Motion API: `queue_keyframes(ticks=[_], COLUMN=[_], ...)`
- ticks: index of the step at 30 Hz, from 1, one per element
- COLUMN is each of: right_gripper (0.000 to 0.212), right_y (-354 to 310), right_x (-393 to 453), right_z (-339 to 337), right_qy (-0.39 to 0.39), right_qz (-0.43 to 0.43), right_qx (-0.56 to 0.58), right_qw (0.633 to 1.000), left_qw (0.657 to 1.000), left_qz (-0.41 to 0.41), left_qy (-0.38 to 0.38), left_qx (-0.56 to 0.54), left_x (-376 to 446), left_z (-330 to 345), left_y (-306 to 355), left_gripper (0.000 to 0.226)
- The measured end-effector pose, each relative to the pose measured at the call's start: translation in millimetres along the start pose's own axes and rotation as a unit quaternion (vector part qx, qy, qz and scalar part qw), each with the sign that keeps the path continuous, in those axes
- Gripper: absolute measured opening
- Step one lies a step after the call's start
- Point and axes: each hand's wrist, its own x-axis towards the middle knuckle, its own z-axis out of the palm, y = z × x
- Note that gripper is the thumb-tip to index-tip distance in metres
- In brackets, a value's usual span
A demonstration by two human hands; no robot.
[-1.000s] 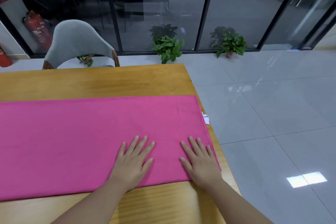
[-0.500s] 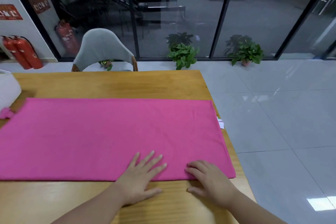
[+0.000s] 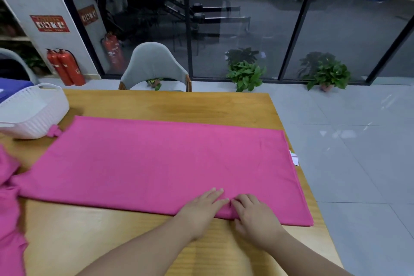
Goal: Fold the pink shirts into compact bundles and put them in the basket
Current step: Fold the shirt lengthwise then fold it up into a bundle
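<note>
A pink shirt (image 3: 156, 163) lies flat as a long rectangle across the wooden table (image 3: 168, 105). Both my hands meet at its near edge, right of the middle. My left hand (image 3: 201, 206) rests on the cloth with its fingers fairly straight. My right hand (image 3: 255, 215) has curled fingers and pinches the shirt's near edge. A white basket (image 3: 38, 114) stands at the table's far left, touching a small pink tip of the shirt. Another crumpled pink shirt (image 3: 9, 208) lies at the left edge of the view.
A grey chair (image 3: 154, 65) stands behind the table. The table's right edge drops to a tiled floor (image 3: 358, 163), and a white tag (image 3: 294, 159) pokes out there. Potted plants (image 3: 246, 74) and fire extinguishers (image 3: 65, 67) line the glass wall.
My hands slid back to the shirt's near edge and drew together. The right hand's fingers curled onto the edge. My view swung left, bringing in the basket and second shirt.
</note>
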Motion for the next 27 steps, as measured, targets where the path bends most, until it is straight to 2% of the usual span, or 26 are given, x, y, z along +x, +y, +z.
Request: queue_keyframes(ticks=[2, 8, 10, 12, 14, 17, 19, 24, 27], right_gripper=[0.044, 0.055, 0.057, 0.057, 0.059, 0.069, 0.076, 0.062, 0.068], right_y=[-5, -19, -14, -3, 9, 26, 24, 23, 31], right_x=[1, -2, -2, -6, -11, -19, -21, -33, -50], right_z=[-2, -2, -3, -5, -8, 0, -4, -9, -2], right_qy=[-0.020, -0.026, -0.016, -0.022, -0.032, -0.050, -0.047, -0.030, -0.080], right_qz=[0.000, 0.027, 0.038, 0.064, 0.104, 0.172, 0.185, 0.176, 0.177], right_qx=[-0.008, -0.027, -0.032, -0.033, -0.045, -0.046, -0.053, -0.058, -0.049], right_qw=[1.000, 0.999, 0.999, 0.997, 0.993, 0.983, 0.980, 0.982, 0.980], left_qw=[1.000, 0.998, 0.995, 0.994, 0.995, 0.994, 0.993, 0.998, 0.999], left_qz=[-0.014, -0.060, -0.025, -0.020, -0.047, -0.069, -0.055, -0.047, -0.031], left_qy=[0.000, 0.025, 0.086, 0.088, 0.083, 0.083, 0.105, 0.041, 0.016], left_qx=[-0.011, 0.023, 0.045, 0.064, 0.032, 0.009, 0.002, 0.031, 0.041], left_x=[-1, -8, -13, -22, -29, -36, -33, -42, -50], left_z=[-4, -2, 8, 10, 11, 11, 12, -1, -8], left_y=[-2, -8, -23, -36, -47, -59, -64, -61, -55], left_gripper=[0.090, 0.070, 0.067, 0.075, 0.083, 0.083, 0.080, 0.087, 0.084])
